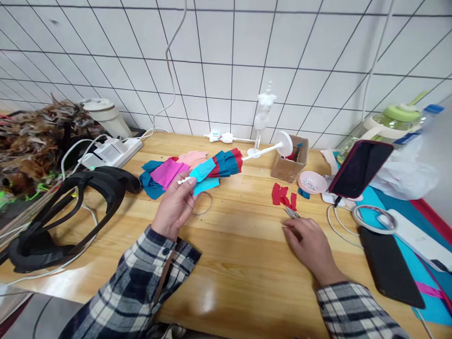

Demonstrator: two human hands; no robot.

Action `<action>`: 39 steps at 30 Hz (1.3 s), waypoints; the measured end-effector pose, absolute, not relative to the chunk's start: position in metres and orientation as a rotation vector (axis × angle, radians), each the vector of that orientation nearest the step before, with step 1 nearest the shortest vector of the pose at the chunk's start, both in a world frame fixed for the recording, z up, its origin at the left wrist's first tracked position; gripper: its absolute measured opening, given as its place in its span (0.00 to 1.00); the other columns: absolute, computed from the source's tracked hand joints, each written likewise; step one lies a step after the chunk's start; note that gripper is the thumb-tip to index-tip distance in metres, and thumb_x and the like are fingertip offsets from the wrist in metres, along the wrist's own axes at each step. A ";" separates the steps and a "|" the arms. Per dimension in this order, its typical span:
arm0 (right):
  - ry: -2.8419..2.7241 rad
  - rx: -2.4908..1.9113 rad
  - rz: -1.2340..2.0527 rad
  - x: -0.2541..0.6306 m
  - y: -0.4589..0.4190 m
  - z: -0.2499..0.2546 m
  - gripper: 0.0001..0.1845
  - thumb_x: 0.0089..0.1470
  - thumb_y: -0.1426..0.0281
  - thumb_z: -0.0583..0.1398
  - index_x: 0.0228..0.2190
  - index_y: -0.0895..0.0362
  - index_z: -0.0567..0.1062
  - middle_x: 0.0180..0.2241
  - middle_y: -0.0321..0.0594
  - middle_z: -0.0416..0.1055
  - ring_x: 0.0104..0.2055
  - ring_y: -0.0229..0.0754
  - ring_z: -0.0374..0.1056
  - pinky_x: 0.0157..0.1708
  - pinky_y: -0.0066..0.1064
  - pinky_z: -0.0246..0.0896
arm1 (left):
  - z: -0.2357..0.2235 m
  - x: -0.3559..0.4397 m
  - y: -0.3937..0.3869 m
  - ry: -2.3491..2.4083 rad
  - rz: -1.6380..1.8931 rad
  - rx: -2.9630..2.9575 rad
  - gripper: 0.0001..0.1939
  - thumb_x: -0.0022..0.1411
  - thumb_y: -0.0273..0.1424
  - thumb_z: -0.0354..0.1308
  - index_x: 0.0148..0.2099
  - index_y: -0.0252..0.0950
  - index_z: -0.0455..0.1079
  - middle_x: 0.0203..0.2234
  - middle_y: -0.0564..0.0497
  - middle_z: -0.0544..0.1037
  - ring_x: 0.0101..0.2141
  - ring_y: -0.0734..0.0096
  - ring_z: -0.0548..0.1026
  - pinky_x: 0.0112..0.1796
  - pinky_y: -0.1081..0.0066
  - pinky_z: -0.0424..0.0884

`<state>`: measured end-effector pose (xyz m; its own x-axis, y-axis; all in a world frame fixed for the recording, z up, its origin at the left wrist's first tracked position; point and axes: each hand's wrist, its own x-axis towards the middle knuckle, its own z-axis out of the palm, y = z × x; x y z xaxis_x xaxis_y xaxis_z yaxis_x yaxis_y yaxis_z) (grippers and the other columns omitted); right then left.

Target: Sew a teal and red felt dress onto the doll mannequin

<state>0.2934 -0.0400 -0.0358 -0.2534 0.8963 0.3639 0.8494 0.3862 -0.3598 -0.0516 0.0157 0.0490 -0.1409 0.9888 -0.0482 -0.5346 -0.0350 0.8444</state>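
My left hand is closed around the neck end of a small white doll mannequin, which it holds tilted sideways above the table. The mannequin is wrapped in light blue, teal and red crepe-like paper; its white stand points to the upper right. My right hand lies low over the table, closed on small scissors; the blades show past the fingers, and the handles are hidden beneath the hand. Red scraps lie just beyond the blades. Behind my left hand are teal and pink pieces.
A second white mannequin stands by the wall, another lying form beside it. A cardboard box, a pink bowl of small beads and a propped phone stand right. A black headset frame and power strip lie left.
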 end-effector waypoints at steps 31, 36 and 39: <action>-1.744 -1.379 0.527 0.251 0.002 -0.010 0.09 0.61 0.63 0.54 0.34 0.54 0.72 0.31 0.38 0.71 0.30 0.40 0.65 0.30 0.31 0.60 | -0.015 -0.032 0.012 1.221 1.168 0.952 0.28 0.46 0.39 0.70 0.48 0.35 0.68 0.37 0.47 0.79 0.35 0.66 0.77 0.40 0.64 0.73; -1.976 -1.429 0.451 0.274 0.004 -0.011 0.11 0.60 0.64 0.57 0.39 0.52 0.78 0.36 0.39 0.76 0.39 0.43 0.70 0.40 0.34 0.63 | -0.015 -0.035 0.014 1.193 1.203 0.883 0.25 0.48 0.38 0.69 0.46 0.36 0.68 0.38 0.48 0.78 0.38 0.64 0.77 0.42 0.62 0.72; -2.131 -1.540 0.452 0.290 0.004 -0.022 0.13 0.58 0.64 0.59 0.42 0.53 0.79 0.35 0.40 0.77 0.38 0.44 0.71 0.39 0.35 0.65 | -0.014 -0.036 0.015 1.149 1.187 0.856 0.24 0.48 0.37 0.69 0.47 0.36 0.68 0.38 0.48 0.78 0.38 0.64 0.77 0.43 0.62 0.72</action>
<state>0.2901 0.0038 -0.0223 -0.2600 0.9488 0.1797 0.7939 0.3159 -0.5195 -0.0361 0.0148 -0.0135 -0.0140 0.9765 -0.2148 -0.2460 0.2049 0.9474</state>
